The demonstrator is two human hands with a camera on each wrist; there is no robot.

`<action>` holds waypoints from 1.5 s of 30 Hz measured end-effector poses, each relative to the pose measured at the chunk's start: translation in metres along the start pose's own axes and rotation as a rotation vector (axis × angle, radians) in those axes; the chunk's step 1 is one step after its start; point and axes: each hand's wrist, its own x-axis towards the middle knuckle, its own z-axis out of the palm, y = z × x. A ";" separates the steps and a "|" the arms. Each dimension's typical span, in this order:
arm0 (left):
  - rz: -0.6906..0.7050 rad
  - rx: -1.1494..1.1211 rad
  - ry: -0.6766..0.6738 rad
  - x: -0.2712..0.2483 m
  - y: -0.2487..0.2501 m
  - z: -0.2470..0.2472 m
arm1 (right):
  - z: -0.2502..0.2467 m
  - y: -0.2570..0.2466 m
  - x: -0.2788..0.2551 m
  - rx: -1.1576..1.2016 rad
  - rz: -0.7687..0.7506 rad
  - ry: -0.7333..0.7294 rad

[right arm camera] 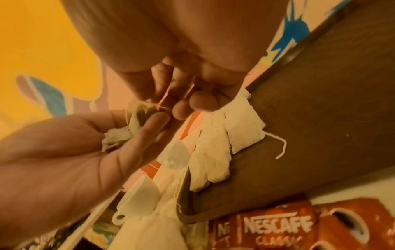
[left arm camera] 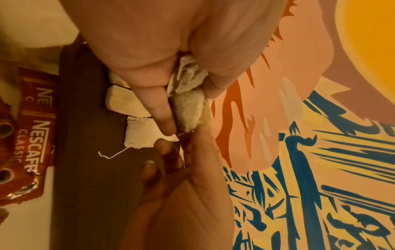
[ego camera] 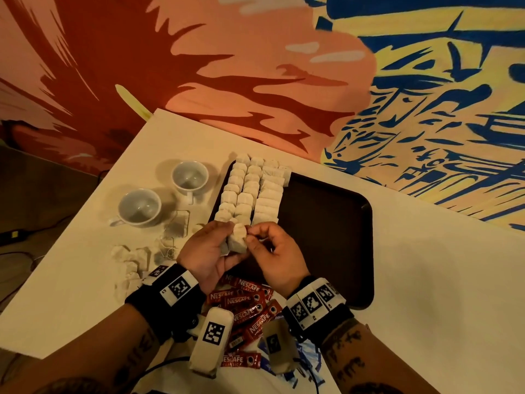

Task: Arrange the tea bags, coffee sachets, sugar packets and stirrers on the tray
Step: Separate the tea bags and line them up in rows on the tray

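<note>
A dark brown tray lies on the white table, and its left part holds three rows of tea bags. Over the tray's near left corner my left hand grips a small stack of tea bags, also seen up close in the left wrist view. My right hand meets it there. Its fingertips pinch the thin tag and string of one bag in the stack. Red Nescafe coffee sachets lie heaped on the table under my wrists.
Two white cups stand left of the tray. Loose tea bags are scattered on the table in front of them. The tray's right part is bare. A painted wall runs behind the table's far edge.
</note>
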 end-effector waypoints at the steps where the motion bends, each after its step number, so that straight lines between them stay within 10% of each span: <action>1: 0.002 0.007 0.003 0.000 -0.001 0.001 | -0.001 0.000 -0.002 -0.003 -0.027 -0.026; 30: 0.031 -0.017 -0.045 0.003 -0.002 -0.003 | -0.027 -0.006 0.002 0.499 0.249 0.370; 45: -0.072 0.053 0.185 0.017 -0.010 -0.024 | -0.013 -0.026 0.009 0.738 0.295 0.274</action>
